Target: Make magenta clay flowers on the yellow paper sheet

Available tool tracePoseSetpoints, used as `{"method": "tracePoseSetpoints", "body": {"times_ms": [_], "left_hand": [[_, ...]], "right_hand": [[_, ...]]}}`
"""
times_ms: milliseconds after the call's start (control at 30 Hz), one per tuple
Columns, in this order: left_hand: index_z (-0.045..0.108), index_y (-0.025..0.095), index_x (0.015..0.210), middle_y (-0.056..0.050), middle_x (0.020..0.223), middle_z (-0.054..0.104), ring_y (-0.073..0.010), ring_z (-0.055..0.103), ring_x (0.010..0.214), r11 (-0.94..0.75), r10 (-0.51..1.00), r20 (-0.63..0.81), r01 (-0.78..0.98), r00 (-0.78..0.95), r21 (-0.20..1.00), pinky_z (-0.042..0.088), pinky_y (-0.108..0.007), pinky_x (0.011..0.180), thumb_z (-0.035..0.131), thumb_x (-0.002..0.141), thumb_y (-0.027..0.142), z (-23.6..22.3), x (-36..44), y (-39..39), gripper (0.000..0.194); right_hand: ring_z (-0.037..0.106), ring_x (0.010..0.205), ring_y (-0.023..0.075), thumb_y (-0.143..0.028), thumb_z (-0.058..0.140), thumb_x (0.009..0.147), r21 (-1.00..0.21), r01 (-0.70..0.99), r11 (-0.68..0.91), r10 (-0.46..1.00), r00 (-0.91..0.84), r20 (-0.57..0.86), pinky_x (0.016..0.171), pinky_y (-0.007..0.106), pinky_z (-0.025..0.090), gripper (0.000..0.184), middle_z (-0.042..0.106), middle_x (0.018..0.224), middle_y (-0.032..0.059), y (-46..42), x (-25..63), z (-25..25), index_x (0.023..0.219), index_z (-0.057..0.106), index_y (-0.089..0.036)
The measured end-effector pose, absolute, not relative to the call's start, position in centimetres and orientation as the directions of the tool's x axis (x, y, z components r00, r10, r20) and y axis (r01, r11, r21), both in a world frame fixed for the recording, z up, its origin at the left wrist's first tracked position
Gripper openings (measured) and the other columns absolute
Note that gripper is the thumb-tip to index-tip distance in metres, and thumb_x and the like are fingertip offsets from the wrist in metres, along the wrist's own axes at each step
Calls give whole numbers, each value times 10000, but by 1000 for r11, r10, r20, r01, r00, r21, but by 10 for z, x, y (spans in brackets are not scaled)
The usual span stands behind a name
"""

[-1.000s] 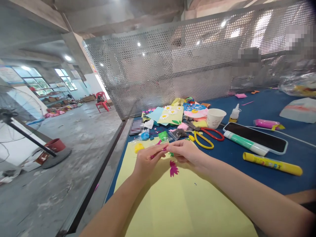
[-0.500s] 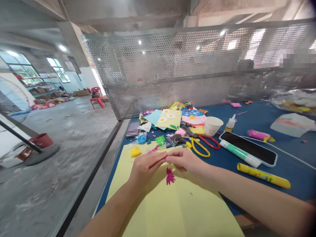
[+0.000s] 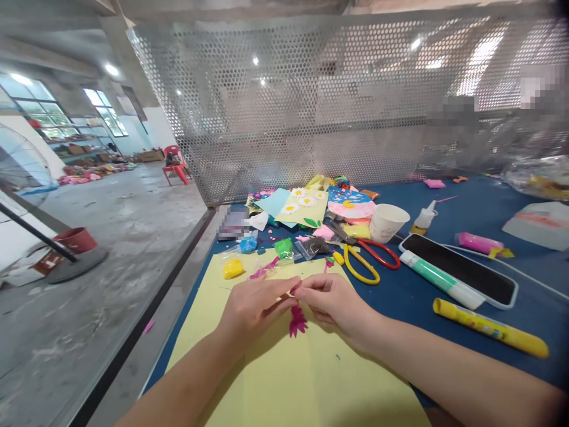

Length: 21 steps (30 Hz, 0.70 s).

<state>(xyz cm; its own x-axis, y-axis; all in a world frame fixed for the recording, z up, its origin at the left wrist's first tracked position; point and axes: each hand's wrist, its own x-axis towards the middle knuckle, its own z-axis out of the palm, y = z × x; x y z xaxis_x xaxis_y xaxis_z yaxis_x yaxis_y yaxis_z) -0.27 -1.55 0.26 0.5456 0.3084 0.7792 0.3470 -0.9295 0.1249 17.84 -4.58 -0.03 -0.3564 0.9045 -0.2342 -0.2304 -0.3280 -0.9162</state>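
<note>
My left hand [image 3: 255, 311] and my right hand [image 3: 331, 302] meet above a pale yellow card [image 3: 284, 379], their fingertips pinching a tiny magenta piece [image 3: 293, 291] from both sides. Its exact shape is too small to tell. Just below the fingers, a magenta paper flower [image 3: 297, 321] lies on the card, partly hidden by my hands. Beyond my left hand lie a yellow clay lump [image 3: 233, 268] and a pink strip [image 3: 264, 268] in clear plastic.
The blue table [image 3: 444, 207] holds scissors [image 3: 362, 264], a paper cup [image 3: 386, 223], a glue bottle [image 3: 424, 219], a black board [image 3: 457, 268], markers and craft scraps. A perforated metal screen [image 3: 284, 107] stands behind. The table's left edge [image 3: 178, 308] drops to a concrete floor.
The view has shifted, so the table sits slightly differently in the frame. My hands have moved slightly lower, closer to the magenta flower, and my fingertips still meet.
</note>
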Motion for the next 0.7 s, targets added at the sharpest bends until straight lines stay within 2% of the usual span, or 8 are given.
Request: {"method": "tracePoseSetpoints", "body": {"times_ms": [167,333,533,700], "left_hand": [[688,191,1051,-42,907,770,-134,735,792,-946,300,797,272,524,177,581,-186,723,619,895,193,6,-2,-15,172],[720,204,1018,-36,909,769,-140,739,745,-910,410,776,269,479,315,594,-182,698,630,885,216,4,0,-16,161],[710,188,1072,-61,966,761,-134,725,699,-853,521,716,275,465,443,586,-161,571,686,841,265,-2,0,-15,245],[729,185,991,-52,921,765,-133,718,766,-849,525,715,232,461,474,577,-154,586,688,830,173,-2,0,-14,167]], "right_hand": [[195,374,28,-412,754,717,-914,-233,-333,896,-380,-230,386,223,75,286,336,407,-100,-47,179,1,752,641,-152],[181,381,28,-385,723,759,-904,-256,-342,885,-412,-218,393,226,69,237,316,437,-104,-47,183,2,767,642,-163],[135,396,33,-364,682,810,-902,-231,-365,871,-427,-244,403,230,54,205,273,438,-114,-47,187,2,778,605,-177],[105,418,39,-350,626,848,-896,-257,-362,850,-486,-204,417,229,55,219,232,466,-115,-48,189,-1,738,537,-182]]}}
